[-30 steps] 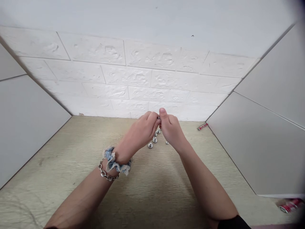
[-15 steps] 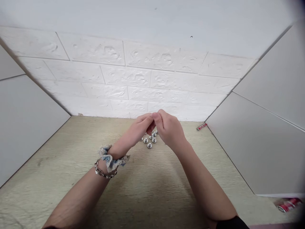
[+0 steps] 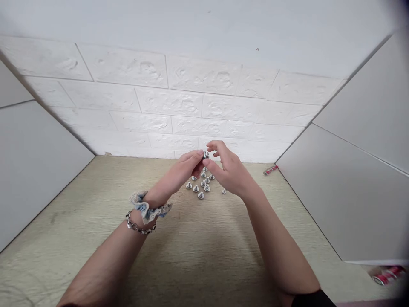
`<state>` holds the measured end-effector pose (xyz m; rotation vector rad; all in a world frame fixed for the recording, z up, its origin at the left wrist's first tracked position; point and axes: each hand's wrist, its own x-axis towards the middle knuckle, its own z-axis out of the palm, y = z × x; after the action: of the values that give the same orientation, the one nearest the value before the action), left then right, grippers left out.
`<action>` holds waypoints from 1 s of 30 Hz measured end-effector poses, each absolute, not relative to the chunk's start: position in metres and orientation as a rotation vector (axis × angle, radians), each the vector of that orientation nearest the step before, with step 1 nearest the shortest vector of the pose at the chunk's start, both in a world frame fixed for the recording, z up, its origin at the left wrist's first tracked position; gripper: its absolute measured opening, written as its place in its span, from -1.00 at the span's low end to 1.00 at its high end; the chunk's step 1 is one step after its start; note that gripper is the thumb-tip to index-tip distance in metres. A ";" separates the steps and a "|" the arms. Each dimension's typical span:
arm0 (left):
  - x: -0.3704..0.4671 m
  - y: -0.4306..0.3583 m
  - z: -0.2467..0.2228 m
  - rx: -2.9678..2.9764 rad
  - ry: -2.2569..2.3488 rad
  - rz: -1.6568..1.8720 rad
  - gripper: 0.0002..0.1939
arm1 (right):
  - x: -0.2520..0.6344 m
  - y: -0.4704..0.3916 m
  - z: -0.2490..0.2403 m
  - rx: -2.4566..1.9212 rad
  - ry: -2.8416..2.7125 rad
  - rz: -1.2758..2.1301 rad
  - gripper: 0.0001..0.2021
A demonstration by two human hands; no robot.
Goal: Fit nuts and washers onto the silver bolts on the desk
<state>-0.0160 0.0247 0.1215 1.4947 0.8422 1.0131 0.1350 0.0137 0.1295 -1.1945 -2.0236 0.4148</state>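
Between the thumb and fingers of my left hand (image 3: 185, 171) is a small shiny metal bolt (image 3: 206, 154), held above the table, its details too small to make out. My right hand (image 3: 228, 168) is beside it with fingers curved and spread; the thumb and fingertips are around the bolt's right side, and I cannot tell whether they touch it. Under both hands lie several silver bolts with wide round flanges (image 3: 201, 195), most standing shank up. One more bolt (image 3: 224, 191) rests apart to the right, partly behind my right hand.
The pale wooden table (image 3: 191, 247) runs back to a white brick-pattern wall (image 3: 220, 108). Grey-white panels (image 3: 351, 183) stand at both sides. A red and silver cylinder (image 3: 270, 170) lies by the back right corner, and another red cylinder (image 3: 388, 275) at the front right.
My right hand has opened and drawn slightly away from my left, uncovering the metal bolt. More of the bolts on the table show now. My left hand has shifted slightly left.
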 end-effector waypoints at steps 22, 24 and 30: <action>-0.009 0.022 0.115 1.957 0.981 1.278 -0.65 | 0.134 0.019 0.129 -1.145 -1.880 0.800 -0.48; -0.009 0.022 0.114 1.992 1.017 1.294 -0.66 | 0.132 0.019 0.128 -1.124 -1.872 0.797 -0.51; -0.010 0.024 0.113 1.932 1.013 1.262 -0.63 | 0.135 0.015 0.133 -1.018 -1.967 0.666 -0.81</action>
<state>-0.0098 0.0241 0.1127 1.9324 1.0128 1.2624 0.1351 0.0146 0.1334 -1.0178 -1.9667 0.6656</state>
